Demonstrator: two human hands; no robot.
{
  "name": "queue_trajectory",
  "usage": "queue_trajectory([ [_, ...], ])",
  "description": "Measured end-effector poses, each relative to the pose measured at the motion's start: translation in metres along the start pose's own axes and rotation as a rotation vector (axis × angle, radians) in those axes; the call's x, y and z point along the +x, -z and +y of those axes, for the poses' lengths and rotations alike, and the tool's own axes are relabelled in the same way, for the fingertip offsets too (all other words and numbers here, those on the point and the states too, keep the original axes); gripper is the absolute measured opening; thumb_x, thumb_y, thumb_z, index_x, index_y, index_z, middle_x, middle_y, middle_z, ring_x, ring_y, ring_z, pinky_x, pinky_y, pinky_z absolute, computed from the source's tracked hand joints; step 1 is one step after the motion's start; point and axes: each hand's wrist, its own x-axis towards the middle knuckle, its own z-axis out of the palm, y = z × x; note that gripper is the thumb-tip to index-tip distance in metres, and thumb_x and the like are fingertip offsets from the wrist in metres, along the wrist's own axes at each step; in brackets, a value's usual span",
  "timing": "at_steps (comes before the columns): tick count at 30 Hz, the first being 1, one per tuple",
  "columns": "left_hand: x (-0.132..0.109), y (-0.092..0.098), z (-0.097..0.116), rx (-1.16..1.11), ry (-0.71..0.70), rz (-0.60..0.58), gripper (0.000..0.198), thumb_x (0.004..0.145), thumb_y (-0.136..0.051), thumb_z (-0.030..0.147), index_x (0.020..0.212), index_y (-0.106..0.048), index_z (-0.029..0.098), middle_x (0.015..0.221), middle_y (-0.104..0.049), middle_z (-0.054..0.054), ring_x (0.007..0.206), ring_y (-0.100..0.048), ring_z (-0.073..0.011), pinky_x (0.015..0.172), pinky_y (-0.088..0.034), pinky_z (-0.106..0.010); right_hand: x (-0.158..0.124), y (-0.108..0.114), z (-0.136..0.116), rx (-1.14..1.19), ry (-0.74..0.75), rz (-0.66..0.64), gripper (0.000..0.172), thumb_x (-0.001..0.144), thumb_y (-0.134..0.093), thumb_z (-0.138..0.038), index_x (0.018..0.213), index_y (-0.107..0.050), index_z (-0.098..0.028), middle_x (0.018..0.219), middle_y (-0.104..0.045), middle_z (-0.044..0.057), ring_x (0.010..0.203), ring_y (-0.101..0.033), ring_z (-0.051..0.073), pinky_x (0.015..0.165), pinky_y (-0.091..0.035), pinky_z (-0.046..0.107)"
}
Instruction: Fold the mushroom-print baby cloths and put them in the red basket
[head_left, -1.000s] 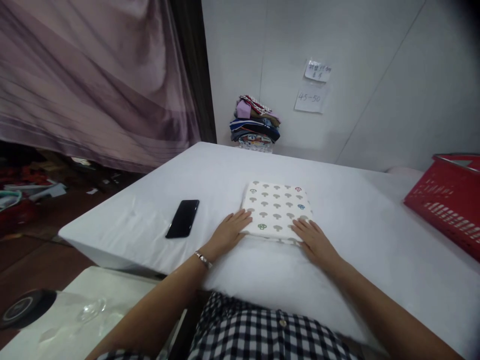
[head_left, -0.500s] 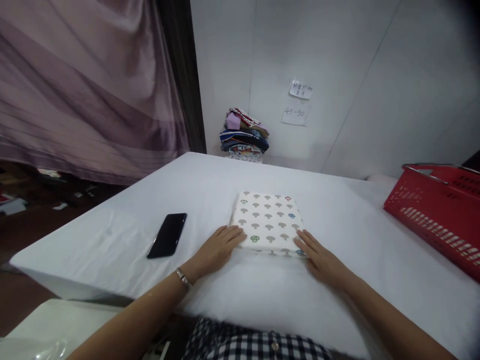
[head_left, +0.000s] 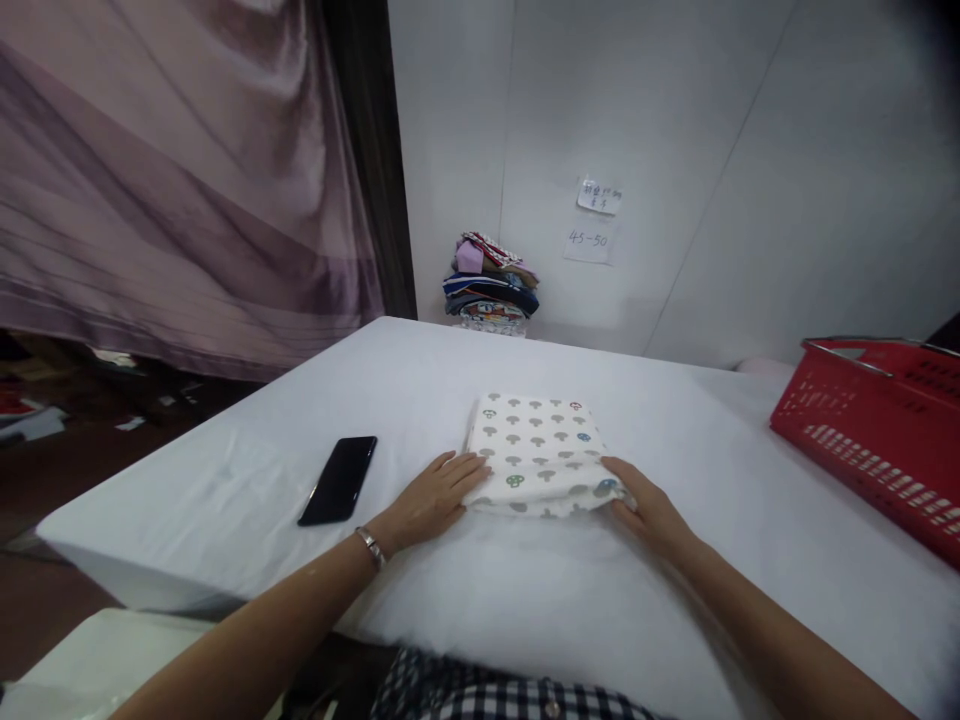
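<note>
A folded white cloth (head_left: 536,440) with a grey mushroom print and a few coloured mushrooms lies in the middle of the white table. Its near edge is raised and wrinkled, mostly toward the right. My left hand (head_left: 435,497) rests on the near left side, fingers stretched out over the cloth's edge. At the near right corner, my right hand (head_left: 649,510) grips the cloth, fingers above and thumb below. Some of the fingertips are hidden by the fabric.
A black phone (head_left: 339,480) lies on the white table (head_left: 420,380), left of the cloth. To the right stands a red plastic basket (head_left: 862,420) with a metal handle. Folded clothes (head_left: 491,280) are stacked beyond the far edge, near the wall. A pinkish curtain (head_left: 187,170) hangs at left.
My right hand has gone from lying on the corner to gripping it. The cloth's near edge has risen and creased. My left hand has hardly moved; the view has tilted slightly.
</note>
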Motion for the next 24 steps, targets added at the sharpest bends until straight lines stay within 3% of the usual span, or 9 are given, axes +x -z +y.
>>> queue_trajectory([
  [7, 0.005, 0.003, 0.021, 0.015, 0.062, 0.039, 0.065, 0.078, -0.055, 0.02, 0.138, -0.031, 0.02, 0.145, -0.033, -0.011, 0.134, -0.028, -0.0255, 0.108, -0.021, -0.048, 0.023, 0.014, -0.001, 0.15, -0.096, 0.011, 0.048, 0.084, -0.044, -0.025, 0.132, -0.038, -0.026, 0.13, -0.05, 0.007, 0.119, -0.049, 0.02, 0.099, -0.042, 0.037],
  [16, 0.019, -0.012, 0.034, 0.06, 0.191, 0.133, 0.058, 0.073, -0.044, 0.004, 0.13, -0.045, 0.018, 0.129, -0.051, -0.013, 0.123, -0.043, -0.0263, 0.106, -0.026, -0.048, 0.025, 0.015, -0.003, 0.251, -0.151, 0.032, 0.043, 0.084, -0.044, -0.028, 0.127, -0.043, -0.025, 0.125, -0.054, 0.008, 0.113, -0.053, 0.021, 0.095, -0.044, 0.036],
  [20, 0.03, 0.0, 0.027, 0.035, 0.204, 0.251, 0.052, 0.076, -0.041, 0.005, 0.127, -0.045, 0.015, 0.119, -0.056, -0.013, 0.115, -0.049, -0.025, 0.105, -0.031, -0.047, 0.039, 0.019, -0.001, 0.315, -0.265, 0.18, 0.042, 0.082, -0.05, -0.032, 0.122, -0.047, -0.023, 0.119, -0.057, 0.008, 0.107, -0.055, 0.022, 0.091, -0.046, 0.036],
  [24, 0.055, 0.032, 0.025, -0.139, 0.247, 0.464, 0.048, 0.08, -0.044, 0.013, 0.128, -0.04, 0.015, 0.12, -0.054, -0.013, 0.113, -0.049, -0.024, 0.1, -0.039, -0.043, 0.068, 0.038, 0.003, 0.47, -0.315, 0.398, 0.048, 0.08, -0.054, -0.039, 0.124, -0.044, -0.022, 0.113, -0.058, 0.009, 0.099, -0.058, 0.021, 0.085, -0.048, 0.037],
])
